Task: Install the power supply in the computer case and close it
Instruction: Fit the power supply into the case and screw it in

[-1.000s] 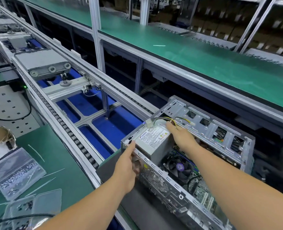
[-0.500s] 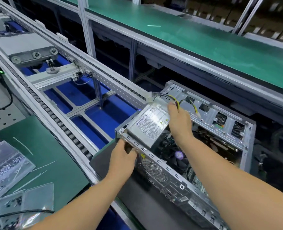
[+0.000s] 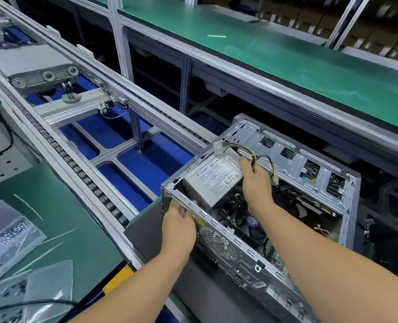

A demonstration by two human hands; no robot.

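Note:
An open grey metal computer case [image 3: 293,159] lies on its side on a dark mat, its inside facing up. The grey power supply [image 3: 214,180], label up, sits tilted in the case's near-left corner. My right hand [image 3: 255,180] grips its far end together with the yellow and black cable bundle [image 3: 251,155]. My left hand [image 3: 178,227] holds the near-left corner of the case frame, fingers curled over the rail beside the power supply. A CPU fan and the motherboard [image 3: 254,222] show below the unit.
A roller conveyor [image 3: 76,164] with blue panels runs diagonally on the left. Clear plastic bags of screws [image 3: 9,231] lie on the green bench at lower left. A green-topped bench [image 3: 286,54] spans the back.
The power supply has dropped lower into the case corner and lies flatter. My left hand slid from the unit's end onto the case rail. The view has tilted down and closer.

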